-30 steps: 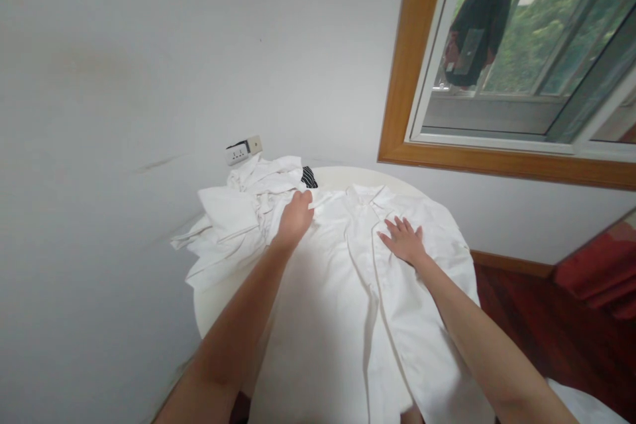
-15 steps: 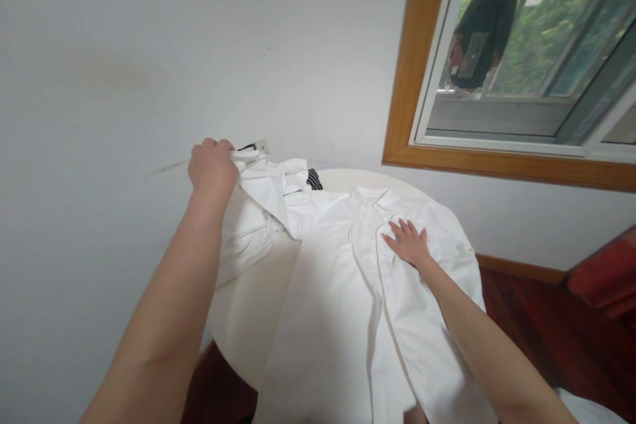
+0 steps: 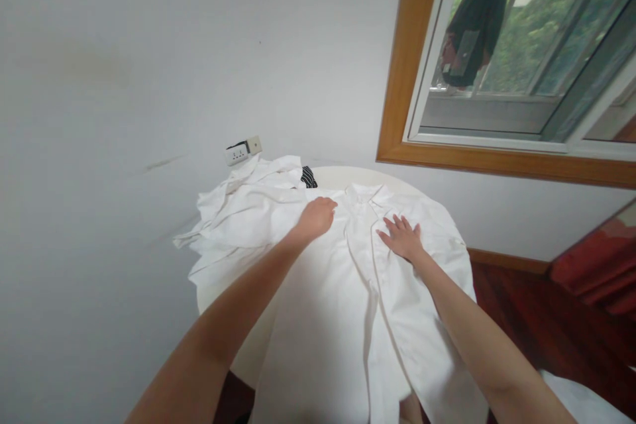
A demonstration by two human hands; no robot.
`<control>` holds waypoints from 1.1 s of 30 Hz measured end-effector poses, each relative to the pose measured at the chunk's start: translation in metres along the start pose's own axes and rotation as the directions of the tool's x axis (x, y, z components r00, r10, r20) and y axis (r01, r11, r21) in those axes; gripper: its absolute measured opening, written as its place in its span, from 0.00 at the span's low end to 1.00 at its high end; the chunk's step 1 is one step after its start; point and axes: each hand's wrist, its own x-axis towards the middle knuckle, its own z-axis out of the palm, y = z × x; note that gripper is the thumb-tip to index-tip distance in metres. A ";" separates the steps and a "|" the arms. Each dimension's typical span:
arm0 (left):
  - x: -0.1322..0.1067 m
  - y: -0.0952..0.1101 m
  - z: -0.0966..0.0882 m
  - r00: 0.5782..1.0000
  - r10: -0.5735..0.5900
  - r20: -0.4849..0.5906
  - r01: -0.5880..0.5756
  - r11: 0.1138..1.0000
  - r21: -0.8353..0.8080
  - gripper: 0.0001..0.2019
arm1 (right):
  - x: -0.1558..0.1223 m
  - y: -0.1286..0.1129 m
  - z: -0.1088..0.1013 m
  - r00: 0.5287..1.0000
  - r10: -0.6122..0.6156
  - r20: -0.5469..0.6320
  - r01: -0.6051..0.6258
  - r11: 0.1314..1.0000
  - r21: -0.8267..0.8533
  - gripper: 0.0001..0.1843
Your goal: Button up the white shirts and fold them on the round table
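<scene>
A white shirt [image 3: 338,318] lies spread front-up on a round white table [image 3: 348,173], its collar at the far side and its hem hanging over the near edge. My left hand [image 3: 318,215] rests palm down on the shirt's left shoulder, beside the collar, fingers loosely together. My right hand [image 3: 402,238] lies flat on the shirt's right chest, just right of the button placket, with the fingers spread. The shirt's left sleeve runs out to the left over a heap of white clothes [image 3: 233,218].
A black-and-white striped item [image 3: 309,177] peeks out behind the heap. A wall socket [image 3: 242,151] sits above it. A wood-framed window [image 3: 397,79] is at the right, with a dark garment [image 3: 472,20] hanging outside. Red furniture [image 3: 596,265] stands on the wooden floor [image 3: 521,318].
My left hand lifted the sleeve up and to the left, laid it out over the heap, then came back down onto the shirt's shoulder. My right hand stayed put.
</scene>
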 end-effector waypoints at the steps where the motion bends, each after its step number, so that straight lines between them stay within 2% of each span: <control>1: 0.000 0.006 0.018 1.000 -0.001 0.030 0.002 1.000 -0.028 0.18 | 0.000 -0.001 -0.001 1.000 -0.001 0.006 0.001 1.000 -0.005 0.39; 3: -0.001 0.012 0.050 0.998 -0.040 0.052 0.043 0.998 -0.050 0.20 | -0.001 -0.002 -0.003 1.000 0.002 0.021 -0.001 1.000 -0.019 0.39; 5: -0.005 0.012 0.072 0.990 -0.134 0.041 0.135 0.990 -0.035 0.22 | -0.002 -0.002 -0.005 0.999 0.001 0.039 0.000 1.000 -0.029 0.39; 7: -0.011 0.007 0.085 0.982 -0.186 0.024 0.187 0.982 -0.041 0.23 | -0.001 0.000 -0.007 0.999 -0.022 0.048 0.023 0.999 -0.030 0.39; 9: -0.016 0.003 0.091 0.977 -0.211 0.026 0.212 0.975 -0.061 0.24 | 0.000 0.004 -0.008 0.996 -0.070 0.053 0.071 0.997 -0.022 0.39; 13: -0.025 0.001 0.092 0.969 -0.240 0.066 0.245 0.966 -0.082 0.28 | 0.003 0.014 -0.007 0.991 -0.134 0.020 0.134 0.991 0.002 0.38; 18: -0.028 0.003 0.089 0.968 -0.236 0.080 0.243 0.967 -0.077 0.29 | -0.002 0.018 -0.003 0.985 -0.119 -0.122 0.123 0.992 0.024 0.33; 22: -0.031 -0.001 0.087 0.972 -0.212 0.103 0.221 0.972 -0.082 0.29 | -0.011 0.016 -0.003 0.991 -0.129 -0.039 0.128 0.992 -0.011 0.30; 25: -0.034 -0.003 0.084 0.966 -0.208 0.154 0.222 0.972 -0.078 0.30 | -0.011 0.012 -0.012 0.991 -0.133 -0.016 0.133 0.991 0.003 0.30; 30: -0.037 -0.003 0.082 0.964 -0.211 0.164 0.223 0.973 -0.061 0.30 | 0.017 -0.013 -0.038 0.979 -0.096 -0.181 0.102 0.995 0.025 0.21; 33: -0.039 -0.002 0.082 0.971 -0.208 0.118 0.216 0.974 -0.063 0.29 | 0.046 -0.039 -0.039 0.986 -0.061 -0.157 0.073 0.995 0.073 0.19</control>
